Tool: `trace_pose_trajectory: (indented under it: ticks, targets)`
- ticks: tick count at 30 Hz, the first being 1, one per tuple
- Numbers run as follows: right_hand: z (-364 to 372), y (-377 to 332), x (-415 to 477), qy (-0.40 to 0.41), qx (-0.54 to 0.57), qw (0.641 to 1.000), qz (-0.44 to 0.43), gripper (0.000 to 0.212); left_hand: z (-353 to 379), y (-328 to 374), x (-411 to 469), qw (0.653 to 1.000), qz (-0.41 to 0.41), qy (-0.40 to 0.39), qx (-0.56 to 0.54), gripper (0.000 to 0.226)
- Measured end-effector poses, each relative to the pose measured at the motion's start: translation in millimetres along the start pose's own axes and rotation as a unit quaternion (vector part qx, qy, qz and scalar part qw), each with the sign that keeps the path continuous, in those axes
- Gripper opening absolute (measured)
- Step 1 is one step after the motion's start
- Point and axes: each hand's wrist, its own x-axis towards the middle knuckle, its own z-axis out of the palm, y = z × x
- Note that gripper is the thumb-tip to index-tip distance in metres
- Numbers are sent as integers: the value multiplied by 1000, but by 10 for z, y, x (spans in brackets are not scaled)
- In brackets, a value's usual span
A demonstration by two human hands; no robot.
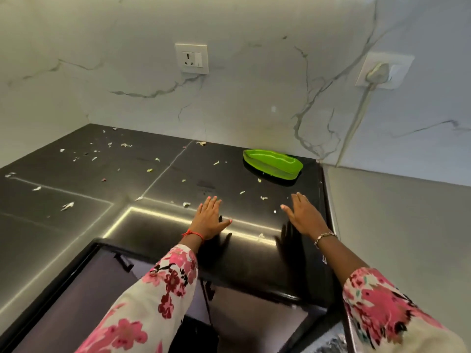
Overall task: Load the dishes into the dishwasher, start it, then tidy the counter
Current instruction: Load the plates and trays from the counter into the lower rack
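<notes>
Two flat palms down: left hand [210, 219], right hand [304, 215], fingers straight, holding nothing. Could easily shove scraps [67, 206] off the surface [76, 225] at 6 o'clock, or bump the green plate [272, 163] by the wall at 1 o'clock.

Green leaf-shaped tray [272, 164] flat at black counter [76, 225] back; scraps [67, 206] scattered.

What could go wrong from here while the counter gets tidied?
1. The scraps are spread across the black counter, many well to the left of the left hand and right hand; a short sweep may miss them.
2. Both open hands are near the front edge, so scraps pulled forward could drop off it.
3. The green tray lies just beyond the right hand and might get knocked.
</notes>
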Motion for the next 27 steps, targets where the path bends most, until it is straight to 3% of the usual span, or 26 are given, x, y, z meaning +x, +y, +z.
trace_pose_trajectory:
  ticks: [7, 10, 12, 16, 19, 24, 27]
  targets:
    - [-200, 320, 1247, -7, -23, 1000, 15, 54, 37, -127, 1078, 1000, -13, -19, -8, 75]
    - [-230, 421, 1634, -11, -37, 999, 22, 57, 104, -204, 1294, 999, -30, -21, -24, 84]
    - [-236, 475, 1869, -21, -34, 999, 29, 56, 190, -264, 1358, 999, -25, 17, -30, 97]
    - [-208, 571, 2275, -53, 0, 997, 59, 56, 295, -325, 1372, 997, -11, 76, -25, 94]
    - [-172, 586, 2520, -75, 13, 994, 73, 70, 305, -341, 1376, 996, -7, 84, -39, 92]
    - [-62, 651, 2777, -144, -18, 982, 119, 113, 310, -344, 1373, 995, -10, 84, -44, 90]
    - [-26, 608, 2754, -163, -9, 974, 155, 114, 311, -348, 1382, 995, -8, 85, -46, 89]
